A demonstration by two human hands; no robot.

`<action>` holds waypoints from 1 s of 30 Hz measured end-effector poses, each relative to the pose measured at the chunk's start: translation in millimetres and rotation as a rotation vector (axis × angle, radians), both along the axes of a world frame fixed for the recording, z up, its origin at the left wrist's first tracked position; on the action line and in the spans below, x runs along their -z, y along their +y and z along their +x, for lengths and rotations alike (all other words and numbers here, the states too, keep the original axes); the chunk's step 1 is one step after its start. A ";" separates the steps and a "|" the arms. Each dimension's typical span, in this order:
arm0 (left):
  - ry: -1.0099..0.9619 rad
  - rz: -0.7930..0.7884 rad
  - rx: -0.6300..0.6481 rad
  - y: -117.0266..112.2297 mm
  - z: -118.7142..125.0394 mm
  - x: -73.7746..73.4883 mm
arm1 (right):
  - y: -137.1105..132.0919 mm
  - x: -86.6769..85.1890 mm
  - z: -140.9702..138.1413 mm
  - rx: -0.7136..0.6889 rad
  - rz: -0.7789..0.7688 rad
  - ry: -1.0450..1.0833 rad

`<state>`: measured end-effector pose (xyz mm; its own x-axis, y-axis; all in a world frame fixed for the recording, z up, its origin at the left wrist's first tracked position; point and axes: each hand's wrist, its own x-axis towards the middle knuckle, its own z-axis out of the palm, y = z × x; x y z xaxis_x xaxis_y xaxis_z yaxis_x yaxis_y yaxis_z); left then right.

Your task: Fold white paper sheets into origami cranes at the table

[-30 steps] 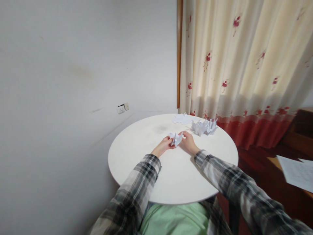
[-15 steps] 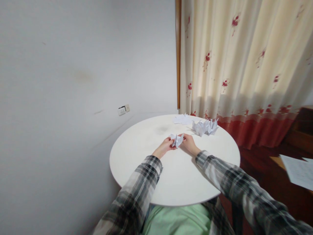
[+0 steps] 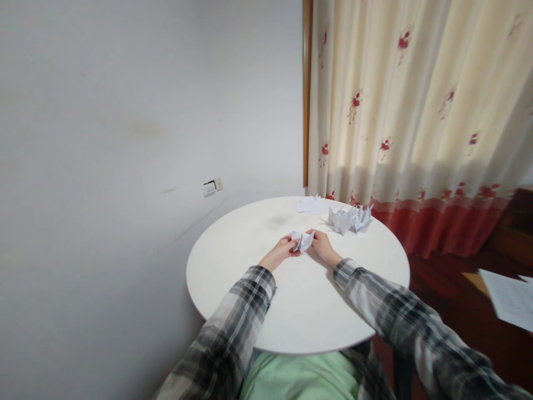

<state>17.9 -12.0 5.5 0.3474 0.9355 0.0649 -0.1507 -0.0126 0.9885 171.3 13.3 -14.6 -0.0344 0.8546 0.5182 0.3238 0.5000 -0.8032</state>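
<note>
A folded white paper crane (image 3: 303, 242) is held between my two hands, just above the middle of the round white table (image 3: 233, 261). My left hand (image 3: 282, 249) grips its left side with closed fingers. On the other side, my right hand (image 3: 323, 245) pinches the crane's right edge; the fingertips are partly hidden behind the paper. Beyond my right hand stands a cluster of folded paper cranes (image 3: 350, 220) on the table. Flat white paper (image 3: 310, 205) lies at the far edge, with a small folded piece by it.
A white wall (image 3: 125, 139) with a socket (image 3: 209, 189) runs along the left. Behind the table hangs a cream and red curtain (image 3: 387, 111). At the right, printed sheets (image 3: 510, 297) lie on a lower wooden surface.
The view has shifted slightly. Both hands keep hold of the paper crane in nearly the same place; its central point looks less upright now.
</note>
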 end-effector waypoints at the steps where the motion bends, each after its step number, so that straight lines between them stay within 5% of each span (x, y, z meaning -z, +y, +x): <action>1: -0.001 0.000 -0.001 0.1 0.0 -0.2 | 0.0 0.3 -0.1 -0.010 -0.004 0.000; 24: -0.014 -0.021 -0.017 2.3 0.1 0.8 | 4.4 3.2 -2.4 -0.083 -0.068 0.120; 30: -0.005 0.038 -0.034 4.0 -3.5 2.2 | 11.5 2.5 2.1 -0.196 -0.302 0.182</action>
<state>14.5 -8.0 3.2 0.3147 0.9437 0.1023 -0.1547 -0.0553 0.9864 173.4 24.9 -17.0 -0.1424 0.9558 0.2573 0.0850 0.2708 -0.9589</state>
